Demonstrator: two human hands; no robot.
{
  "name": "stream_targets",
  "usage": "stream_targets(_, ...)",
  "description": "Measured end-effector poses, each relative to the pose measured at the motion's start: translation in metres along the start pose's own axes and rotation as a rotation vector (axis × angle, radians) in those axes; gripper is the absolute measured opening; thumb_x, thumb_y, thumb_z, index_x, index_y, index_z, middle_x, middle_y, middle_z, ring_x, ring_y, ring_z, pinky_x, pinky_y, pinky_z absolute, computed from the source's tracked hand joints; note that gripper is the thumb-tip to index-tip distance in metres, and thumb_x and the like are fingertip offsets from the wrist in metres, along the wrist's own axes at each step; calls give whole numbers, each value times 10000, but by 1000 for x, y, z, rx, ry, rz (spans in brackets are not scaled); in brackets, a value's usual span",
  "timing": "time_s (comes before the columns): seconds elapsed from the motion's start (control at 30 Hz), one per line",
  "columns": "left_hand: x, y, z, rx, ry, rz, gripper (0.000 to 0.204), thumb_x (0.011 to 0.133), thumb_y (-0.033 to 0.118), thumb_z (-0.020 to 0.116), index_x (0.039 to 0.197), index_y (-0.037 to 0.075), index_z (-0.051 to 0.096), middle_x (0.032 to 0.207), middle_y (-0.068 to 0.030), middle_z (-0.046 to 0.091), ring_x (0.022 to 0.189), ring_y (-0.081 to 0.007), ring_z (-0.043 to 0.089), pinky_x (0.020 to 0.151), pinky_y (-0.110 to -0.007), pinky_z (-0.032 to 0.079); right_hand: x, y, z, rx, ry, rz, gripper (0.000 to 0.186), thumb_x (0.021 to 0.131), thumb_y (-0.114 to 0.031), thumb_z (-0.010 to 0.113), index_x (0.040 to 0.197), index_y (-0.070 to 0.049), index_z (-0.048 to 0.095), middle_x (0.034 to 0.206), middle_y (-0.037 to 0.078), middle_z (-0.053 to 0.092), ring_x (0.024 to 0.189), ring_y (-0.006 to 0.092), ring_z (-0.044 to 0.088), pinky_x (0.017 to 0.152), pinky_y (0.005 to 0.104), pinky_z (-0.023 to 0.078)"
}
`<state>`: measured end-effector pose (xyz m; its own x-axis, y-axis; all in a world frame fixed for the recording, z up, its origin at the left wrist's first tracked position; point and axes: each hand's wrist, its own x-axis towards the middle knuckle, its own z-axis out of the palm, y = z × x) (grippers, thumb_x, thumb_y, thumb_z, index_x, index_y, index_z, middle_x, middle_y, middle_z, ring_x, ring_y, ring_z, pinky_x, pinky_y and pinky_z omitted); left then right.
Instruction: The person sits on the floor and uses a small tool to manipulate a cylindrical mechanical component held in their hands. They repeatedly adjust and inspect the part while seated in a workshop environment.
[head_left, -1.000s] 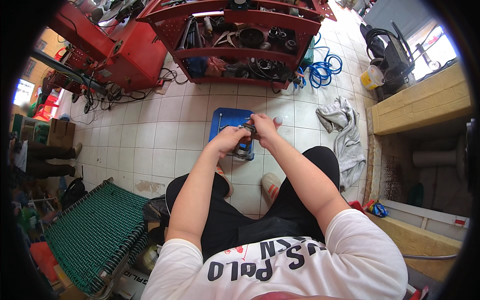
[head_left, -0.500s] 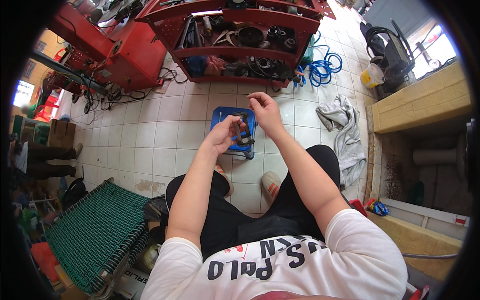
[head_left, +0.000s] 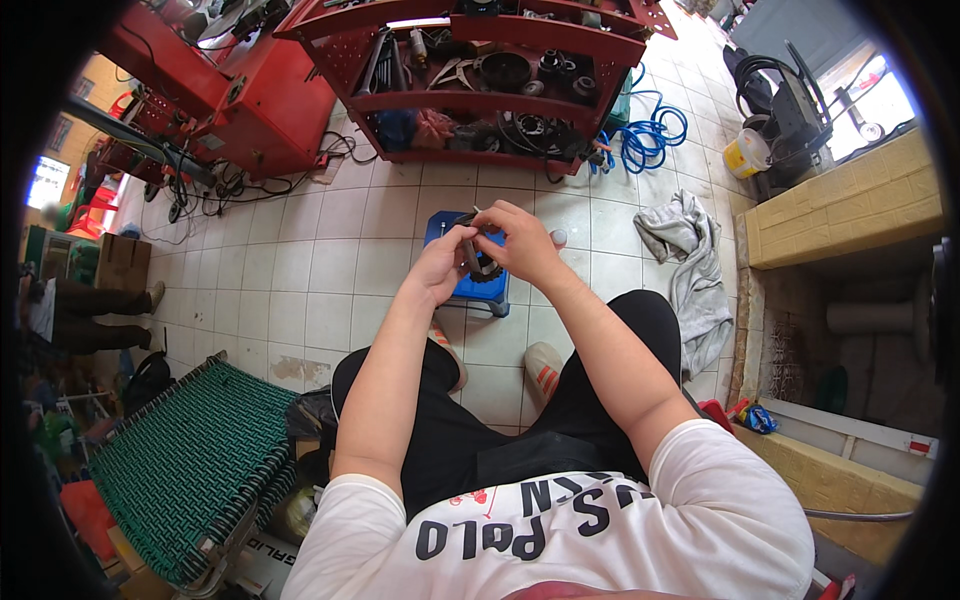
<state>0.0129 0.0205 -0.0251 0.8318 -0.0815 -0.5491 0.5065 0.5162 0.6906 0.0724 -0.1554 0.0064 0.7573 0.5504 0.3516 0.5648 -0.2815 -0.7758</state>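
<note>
Over a small blue stool (head_left: 490, 297), I hold a dark, frame-shaped metal part (head_left: 485, 265) with a toothed edge. My left hand (head_left: 442, 265) is closed around its left side, thumb and fingers gripping it. At its upper end my right hand (head_left: 520, 243) meets the left, fingers closed in a pinch. Whatever is between the right fingertips is too small and hidden to name. Both hands cover much of the part. A small whitish round thing (head_left: 558, 238) shows just beside my right hand.
Ahead stands a red tool cart (head_left: 470, 105) with tools and parts on its shelves. A blue hose (head_left: 650, 140) lies coiled on the tiles. To the right is a grey cloth (head_left: 690, 250); at left, a green woven seat (head_left: 190, 465). Another person's legs (head_left: 100, 320) show far left.
My right hand has come down and left from above the stool to the part's upper end, closing the gap to my left hand. The left hand keeps holding the part.
</note>
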Motion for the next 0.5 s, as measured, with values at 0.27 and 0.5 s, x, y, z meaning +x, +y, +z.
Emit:
stream_targets(0.27,-2,3,5,-69,-40,56,246,955,358,640,1111,172,679,1020,29,697,1037,-125,615,977,-354,370,1,5,4,137,59,71,164,865,-95,734,1011,-44,680,914,106,644,777,254,668,703,343,535)
stream_targets(0.5,6,-8,6,105,182,56,369,981,419,603,1106,86,700,967,-26,707,901,-145,648,821,-291,452,6,24,10,512,270,356,174,976,-164,684,1008,5,657,867,35,662,740,87,613,664,259,520)
